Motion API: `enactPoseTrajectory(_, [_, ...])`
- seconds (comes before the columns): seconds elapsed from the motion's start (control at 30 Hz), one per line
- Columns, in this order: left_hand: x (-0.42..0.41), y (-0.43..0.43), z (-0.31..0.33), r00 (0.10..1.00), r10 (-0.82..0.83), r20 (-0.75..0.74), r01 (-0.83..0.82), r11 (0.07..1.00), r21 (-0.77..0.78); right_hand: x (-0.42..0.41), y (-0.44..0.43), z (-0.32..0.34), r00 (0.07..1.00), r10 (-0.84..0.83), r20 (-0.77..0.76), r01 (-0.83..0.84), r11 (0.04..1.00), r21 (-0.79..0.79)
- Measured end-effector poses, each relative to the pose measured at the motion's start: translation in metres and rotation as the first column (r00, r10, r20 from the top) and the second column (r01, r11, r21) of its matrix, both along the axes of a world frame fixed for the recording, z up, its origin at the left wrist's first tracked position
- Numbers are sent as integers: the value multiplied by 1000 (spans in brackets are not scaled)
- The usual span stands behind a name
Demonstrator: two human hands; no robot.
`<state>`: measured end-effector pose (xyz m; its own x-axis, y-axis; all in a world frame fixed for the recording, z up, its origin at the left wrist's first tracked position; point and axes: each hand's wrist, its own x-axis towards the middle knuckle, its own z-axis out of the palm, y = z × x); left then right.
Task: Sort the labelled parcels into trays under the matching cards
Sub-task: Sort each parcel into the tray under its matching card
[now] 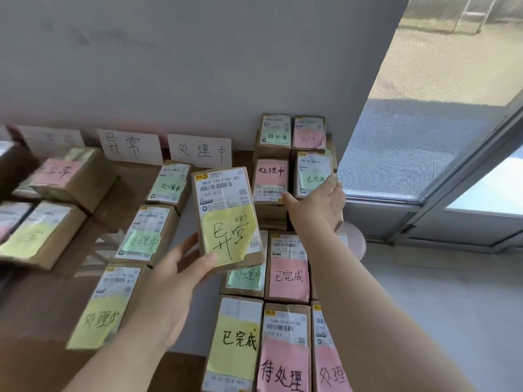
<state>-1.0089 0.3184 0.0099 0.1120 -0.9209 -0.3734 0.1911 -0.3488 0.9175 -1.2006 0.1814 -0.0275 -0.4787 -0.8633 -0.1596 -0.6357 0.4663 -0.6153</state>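
My left hand grips the lower end of a brown parcel with a yellow note reading 异常, held up above the table. My right hand reaches to the stack at the back right. Its fingers curl round the right edge of a parcel with a green 已完成 note, and its thumb lies at that parcel's lower left corner. White cards lean on the wall: 异常 and 处理中. Three parcels with 处理中 notes lie in a row below the 处理中 card.
Several unsorted parcels with pink, green and yellow notes are stacked at the right and front. More parcels lie at the left under a blurred card. A glass door stands to the right.
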Motion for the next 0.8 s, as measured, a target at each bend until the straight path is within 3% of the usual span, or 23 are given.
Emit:
enactPoseTrajectory(0.13, [7, 1, -1, 1000, 6, 23, -6, 1000, -3, -2, -9, -6, 996, -78, -41, 80, 996, 28])
enactPoseTrajectory(0.37, [14, 2, -9, 998, -5, 60, 3, 999, 34, -13, -1, -4, 995, -98, 27, 98, 995, 26])
enactPoseTrajectory(0.6, [8, 4, -37, 981, -113, 159, 91, 986, 141, -20, 98, 3, 987, -33, 157, 50, 993, -103])
enactPoseTrajectory(0.8, [-17, 12, -52, 963, -207, 174, 163, 958, 237, -29, 167, -17, 996, 25, 81, -25, 1000, -2])
